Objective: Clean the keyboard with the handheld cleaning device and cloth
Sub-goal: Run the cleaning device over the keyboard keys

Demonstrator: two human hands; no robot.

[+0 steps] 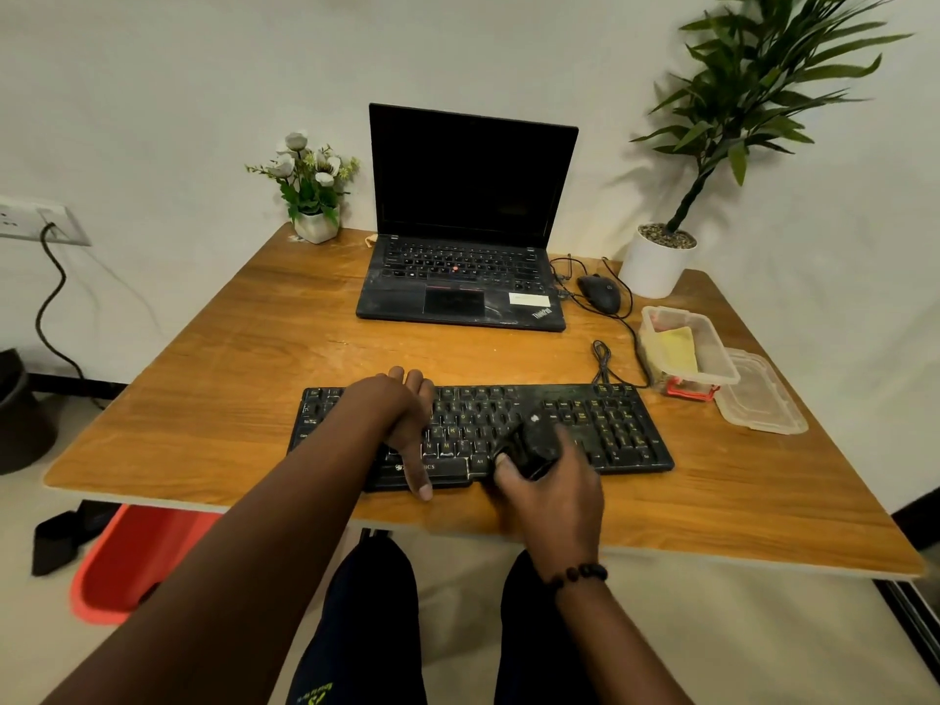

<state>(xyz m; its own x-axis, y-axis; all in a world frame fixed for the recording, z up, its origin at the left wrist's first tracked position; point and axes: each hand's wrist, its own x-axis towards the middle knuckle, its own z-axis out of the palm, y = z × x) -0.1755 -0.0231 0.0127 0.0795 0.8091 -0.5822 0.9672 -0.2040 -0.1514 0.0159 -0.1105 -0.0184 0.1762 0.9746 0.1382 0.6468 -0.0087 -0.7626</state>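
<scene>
My left hand [402,419] lies flat on the black keyboard [620,429], fingers relaxed; my right hand [554,493] grips the handheld cleaning device [534,445] over its keys.

Just the one wide-angle head view here, looking forward and steeply down from above the seated person's lap, close over the near edge of the orange-brown wooden table [244,318], facing the white back wall [152,94] beyond.

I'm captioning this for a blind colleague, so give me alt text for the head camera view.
A person's right hand grips a black handheld cleaning device on a black keyboard while the left hand rests on its keys, on a wooden desk with an open laptop behind.
</scene>
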